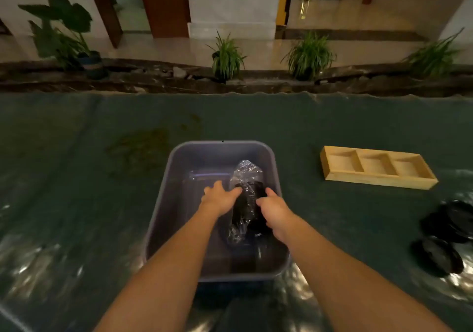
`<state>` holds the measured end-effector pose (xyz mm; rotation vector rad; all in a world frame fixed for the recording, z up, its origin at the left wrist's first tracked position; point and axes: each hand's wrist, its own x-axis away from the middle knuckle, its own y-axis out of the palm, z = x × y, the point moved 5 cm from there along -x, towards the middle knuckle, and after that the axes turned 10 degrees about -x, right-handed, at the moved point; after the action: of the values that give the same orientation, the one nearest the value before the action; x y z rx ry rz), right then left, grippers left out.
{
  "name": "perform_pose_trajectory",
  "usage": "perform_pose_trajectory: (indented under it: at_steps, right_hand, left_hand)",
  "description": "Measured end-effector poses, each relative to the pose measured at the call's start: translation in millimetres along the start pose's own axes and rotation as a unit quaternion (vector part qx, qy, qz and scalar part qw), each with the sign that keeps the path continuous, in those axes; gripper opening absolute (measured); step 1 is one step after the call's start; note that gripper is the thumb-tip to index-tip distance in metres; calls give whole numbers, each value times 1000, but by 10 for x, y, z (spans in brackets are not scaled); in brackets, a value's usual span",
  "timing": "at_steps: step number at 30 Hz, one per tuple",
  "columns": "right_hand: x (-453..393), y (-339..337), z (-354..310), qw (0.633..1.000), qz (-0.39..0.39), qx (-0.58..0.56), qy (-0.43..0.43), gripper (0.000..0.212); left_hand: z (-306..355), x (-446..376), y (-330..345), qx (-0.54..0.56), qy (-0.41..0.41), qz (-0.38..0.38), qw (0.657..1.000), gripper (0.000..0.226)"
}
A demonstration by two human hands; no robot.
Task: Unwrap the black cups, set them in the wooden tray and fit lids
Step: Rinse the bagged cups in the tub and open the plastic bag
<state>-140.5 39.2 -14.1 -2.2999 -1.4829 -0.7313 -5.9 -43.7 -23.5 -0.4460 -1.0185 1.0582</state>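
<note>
From the head camera, a grey-blue rectangular plastic tub (222, 152) sits at the centre of a dark green cloth-covered table (76, 178). Inside the tub, toward its right half, lies a stack of black cups wrapped in clear crinkled plastic film (247, 198). The stack lies on its side, and its long axis runs from about 6 o'clock to 12 o'clock, tipped slightly toward 1 o'clock. The loose, bunched end of the film points away from the person toward 12 o'clock, while the dark cups fill the nearer part of the wrap.

The left hand (217, 198) reaches into the tub from 7 o'clock, fingers spread and nearly straight, with the fingertips touching the left flank of the wrapped stack; it lies flat rather than curled. The right hand (275, 210) comes in from 5 o'clock and presses against the right side of the stack, fingers bent round it and thumb up, so it appears to hold the bundle.

At 2 o'clock from the tub, well apart from it, a pale wooden tray with three square compartments (330, 175) lies flat, its long side running left to right. At 4 o'clock, near the right edge, lies a loose pile of black round lids (445, 242).
</note>
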Motion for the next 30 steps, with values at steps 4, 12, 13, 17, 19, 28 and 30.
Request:
perform_pose_trajectory:
  at_steps: [4, 12, 13, 17, 19, 28, 30]
  right_hand:
    - [-114, 36, 208, 999, 44, 12, 22, 66]
    - [-162, 138, 393, 996, 29, -55, 61, 77]
    - [-145, 150, 393, 995, 15, -67, 71, 74]
    - [-133, 158, 377, 995, -18, -53, 77, 45]
    - [-144, 178, 348, 996, -29, -57, 69, 40]
    - [-49, 394, -91, 993, -99, -68, -14, 41]
    - [-15, 384, -240, 990, -113, -70, -37, 41]
  left_hand:
    - [-71, -67, 261, 99, -30, -45, 994, 94]
    - [-120, -221, 542, 280, -53, -115, 952, 99]
    - [-109, -231, 547, 290, -46, -119, 949, 96]
    - [-46, -199, 507, 322, -15, -136, 937, 79]
    - [-66, -171, 469, 329, -10, -114, 937, 75]
    - [-118, -89, -112, 407, 48, -30, 912, 61]
    - [-46, -55, -247, 425, 79, -23, 901, 59]
